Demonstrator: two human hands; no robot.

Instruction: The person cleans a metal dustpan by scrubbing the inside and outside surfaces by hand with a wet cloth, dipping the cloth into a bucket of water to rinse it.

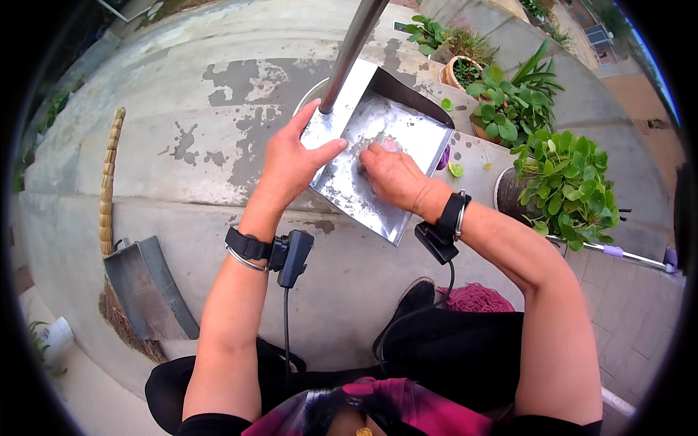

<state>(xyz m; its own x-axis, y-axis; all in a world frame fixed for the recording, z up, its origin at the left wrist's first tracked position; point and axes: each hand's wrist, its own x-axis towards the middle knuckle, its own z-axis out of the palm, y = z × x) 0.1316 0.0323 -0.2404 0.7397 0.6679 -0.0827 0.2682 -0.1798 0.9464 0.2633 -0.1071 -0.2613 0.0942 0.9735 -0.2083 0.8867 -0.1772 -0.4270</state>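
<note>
A shiny metal dustpan [420, 136] lies tilted before me, with wet-looking dark patches on its pan. Its long tubular handle [351, 54] rises towards the top of the view. My left hand [292, 155] grips the dustpan's back edge beside the handle socket, thumb on the front and index finger along the socket. Pressed against the middle of the pan is my right hand [395, 177], fingers curled. Something small and pinkish shows near those fingertips; whether the hand holds it is unclear. A pale curved rim [305, 98] peeks out behind the dustpan.
Potted plants [567, 185] line the right side. On the left lie a straw broom [112, 174] and a grey dustpan [150, 289]. A pink mop head [477, 298] is by my shoe. Wet concrete steps [245, 125] surround the work, with green scraps [455, 170] nearby.
</note>
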